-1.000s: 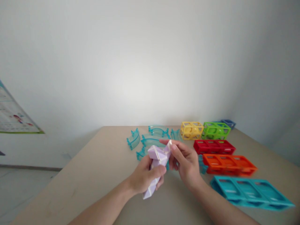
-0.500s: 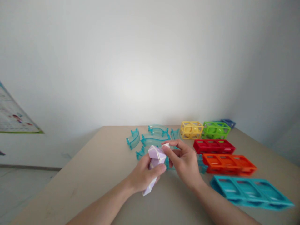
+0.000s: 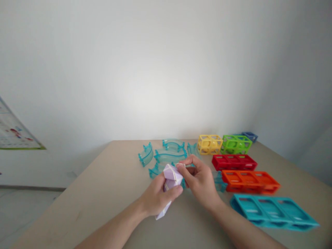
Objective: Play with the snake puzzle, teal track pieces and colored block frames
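A lilac-and-white snake puzzle (image 3: 170,173) with angular, faceted segments is held above the table. My left hand (image 3: 158,195) is closed round its middle, thumb across the front, and its lower end sticks out below the palm. With thumb and forefinger, my right hand (image 3: 198,180) pinches the puzzle's upper right end. The fingers cover most of that end piece. Just behind the hands lie several clear teal curved track pieces (image 3: 171,155), partly hidden by them.
To the right on the table (image 3: 103,186) lie a teal frame block (image 3: 273,211), an orange one (image 3: 250,181) and a red one (image 3: 234,162). Yellow (image 3: 210,144), green (image 3: 235,144) and blue (image 3: 250,136) frames stand further back. A wall (image 3: 166,69) rises behind.
The right hand has moved slightly down and left with the pinched end, which now sits closer to the puzzle's body. The left hand keeps its hold. The whole view has shifted slightly.
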Demonstrator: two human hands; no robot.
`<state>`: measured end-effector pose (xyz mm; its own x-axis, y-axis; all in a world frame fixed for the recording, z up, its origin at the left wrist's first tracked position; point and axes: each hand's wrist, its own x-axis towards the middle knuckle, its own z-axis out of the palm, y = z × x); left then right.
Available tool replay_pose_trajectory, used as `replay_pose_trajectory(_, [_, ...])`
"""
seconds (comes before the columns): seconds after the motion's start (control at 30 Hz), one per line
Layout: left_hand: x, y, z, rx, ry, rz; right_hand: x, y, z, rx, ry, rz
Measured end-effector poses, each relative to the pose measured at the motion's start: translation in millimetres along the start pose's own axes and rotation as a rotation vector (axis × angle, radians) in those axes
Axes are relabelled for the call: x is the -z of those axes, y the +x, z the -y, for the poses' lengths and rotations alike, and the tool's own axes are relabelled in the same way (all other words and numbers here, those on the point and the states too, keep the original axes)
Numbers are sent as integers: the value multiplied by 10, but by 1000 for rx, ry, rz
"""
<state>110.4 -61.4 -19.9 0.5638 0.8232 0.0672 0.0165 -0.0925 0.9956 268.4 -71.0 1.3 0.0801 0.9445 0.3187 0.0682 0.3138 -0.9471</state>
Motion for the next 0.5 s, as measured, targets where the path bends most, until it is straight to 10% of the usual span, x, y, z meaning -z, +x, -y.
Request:
replay_pose_trajectory(0.27, [58,23,-126,35,-331,233,30,-7,80,88,121,129])
replay_pose_trajectory(0.5, [81,5,-102,-1,-194,170,25,27,24,-56,192,222])
